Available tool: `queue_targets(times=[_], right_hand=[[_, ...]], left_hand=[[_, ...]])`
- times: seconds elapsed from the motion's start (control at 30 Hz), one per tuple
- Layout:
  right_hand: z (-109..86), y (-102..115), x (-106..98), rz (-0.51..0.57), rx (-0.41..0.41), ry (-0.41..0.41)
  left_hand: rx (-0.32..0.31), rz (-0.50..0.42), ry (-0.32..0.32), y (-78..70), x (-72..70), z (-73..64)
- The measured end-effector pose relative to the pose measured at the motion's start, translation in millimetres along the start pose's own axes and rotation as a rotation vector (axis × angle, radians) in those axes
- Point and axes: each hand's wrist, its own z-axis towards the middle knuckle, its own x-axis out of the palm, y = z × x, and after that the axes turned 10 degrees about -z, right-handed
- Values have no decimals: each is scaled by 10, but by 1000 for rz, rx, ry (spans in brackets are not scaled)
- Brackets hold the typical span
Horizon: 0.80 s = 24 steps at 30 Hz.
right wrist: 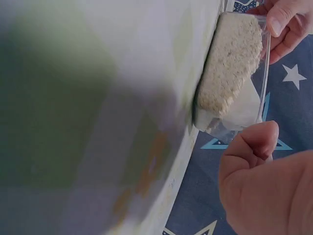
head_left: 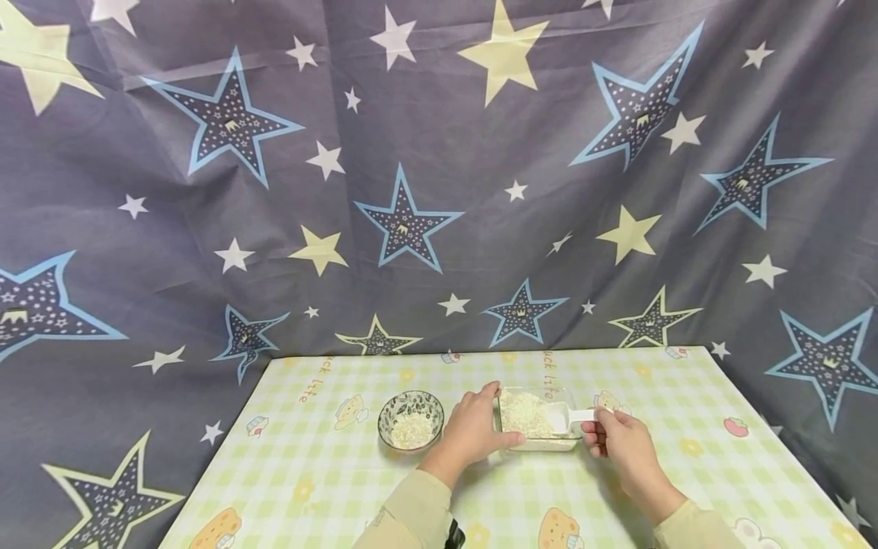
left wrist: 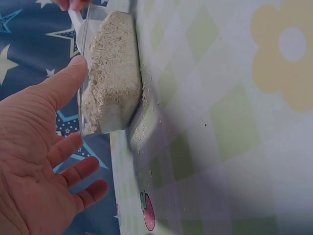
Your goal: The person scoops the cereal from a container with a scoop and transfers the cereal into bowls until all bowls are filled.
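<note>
A clear rectangular container of pale oat flakes sits on the table. My left hand holds its left end, thumb on the near rim and fingers spread toward the far corner. In the left wrist view some of the fingers stand off the wall. With my right hand I pinch the handle of a white scoop. The scoop's head lies inside the container, low at its right end against the oats; in the right wrist view it shows through the clear wall. How much it carries cannot be told.
Left of the container stands a patterned bowl with oat flakes in it. Loose flakes lie on the checked tablecloth beside the container. A star-printed curtain hangs behind the table's far edge.
</note>
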Motion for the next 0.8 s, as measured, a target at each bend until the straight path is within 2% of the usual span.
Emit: queue_targets(times=[0.2,0.37,0.6,0.8], right_hand=[[10,-57,6,49,33,19],[24,-114,-47,156,80,64],[68,-173,-124,368,156,110],[67,-115,-163,599,208,172]], left_hand=[[0,14,-6,-7,-13,5],[3,26,-11,-25,-18,-5],[8,40,-20,-34,-12,-1],[17,55,-24,-23,-13,-2]])
